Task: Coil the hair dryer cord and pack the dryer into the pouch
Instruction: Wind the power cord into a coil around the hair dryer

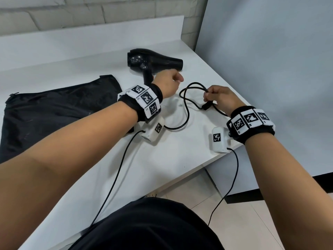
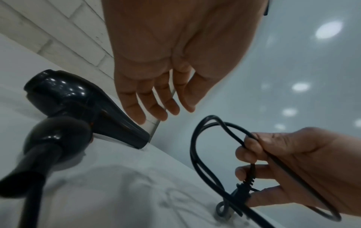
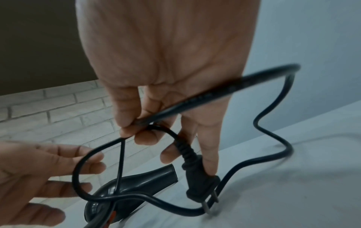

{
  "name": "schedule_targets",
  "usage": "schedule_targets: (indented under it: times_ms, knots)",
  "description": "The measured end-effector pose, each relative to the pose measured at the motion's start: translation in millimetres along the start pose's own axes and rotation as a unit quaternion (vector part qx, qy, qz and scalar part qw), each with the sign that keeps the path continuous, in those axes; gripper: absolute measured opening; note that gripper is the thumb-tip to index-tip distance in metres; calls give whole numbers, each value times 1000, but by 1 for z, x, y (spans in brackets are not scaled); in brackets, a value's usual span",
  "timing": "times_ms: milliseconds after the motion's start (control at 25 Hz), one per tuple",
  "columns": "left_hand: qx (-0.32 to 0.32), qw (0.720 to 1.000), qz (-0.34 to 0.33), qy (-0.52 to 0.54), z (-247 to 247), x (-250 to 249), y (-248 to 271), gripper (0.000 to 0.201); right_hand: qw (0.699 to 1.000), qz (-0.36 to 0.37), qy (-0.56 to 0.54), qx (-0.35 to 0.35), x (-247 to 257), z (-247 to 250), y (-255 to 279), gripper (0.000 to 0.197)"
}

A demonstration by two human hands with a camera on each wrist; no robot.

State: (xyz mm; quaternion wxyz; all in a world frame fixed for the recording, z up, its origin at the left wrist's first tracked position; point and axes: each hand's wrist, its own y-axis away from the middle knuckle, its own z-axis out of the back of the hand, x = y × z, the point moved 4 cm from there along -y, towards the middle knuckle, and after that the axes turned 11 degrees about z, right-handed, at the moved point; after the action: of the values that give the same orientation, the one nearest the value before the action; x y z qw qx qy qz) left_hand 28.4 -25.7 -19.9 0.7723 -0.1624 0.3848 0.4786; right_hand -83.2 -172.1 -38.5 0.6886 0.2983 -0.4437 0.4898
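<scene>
The black hair dryer (image 1: 153,62) lies on its side on the white table (image 1: 90,65), nozzle to the right. Its black cord (image 1: 185,105) loops across the table to my right hand (image 1: 212,98), which pinches a small coil of it between thumb and fingers (image 3: 126,123). The plug (image 3: 199,182) hangs below that hand, prongs down. My left hand (image 1: 171,81) hovers just in front of the dryer's handle with its fingers (image 2: 156,104) straight and nothing in them. The black pouch (image 1: 54,112) lies flat at the left.
The table's right edge (image 1: 225,83) runs close to my right hand, with tiled floor (image 1: 234,204) below. A white brick wall (image 1: 90,11) stands behind the table. Two thin black cables (image 1: 115,177) from the wrist cameras trail over the front edge.
</scene>
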Motion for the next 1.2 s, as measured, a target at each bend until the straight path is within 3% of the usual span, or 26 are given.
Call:
schedule_targets:
  times_ms: [120, 240, 400, 480, 560, 680, 800, 880, 1000, 1200]
  knots:
    - [89, 994, 44, 46, -5, 7, 2, 27, 1000, 5, -9, -2, -2, -2, 0, 26]
    - [174, 971, 101, 133, -16, 7, 8, 26, 998, -2, -55, -11, -4, -3, 0, 26]
    - [208, 970, 91, 88, -22, 5, 7, 32, 998, 0, -55, -23, -1, -4, 5, 29]
    - [237, 966, 87, 58, -26, 7, 8, 15, 1000, 8, 13, -11, 0, -1, 5, 31]
    - [220, 974, 60, 17, -25, 8, 8, 11, 996, 2, 91, -19, -2, 6, 3, 27]
    - [188, 982, 29, -6, -23, 12, 8, 12, 972, 0, 215, -92, -4, 22, -4, 26]
    - [166, 986, 21, 16, -20, 6, 9, 13, 964, 38, 234, -116, 5, 27, -9, 34]
    - [146, 984, 42, 92, -18, -6, 6, 26, 965, 76, 238, -82, 16, 16, -10, 36]
    - [188, 958, 116, 184, -21, -23, 5, 40, 944, 120, 307, 17, 22, -12, -10, 41]
    - [197, 944, 182, 192, -31, -17, 4, 13, 953, 147, 238, 114, 22, -41, 1, 48]
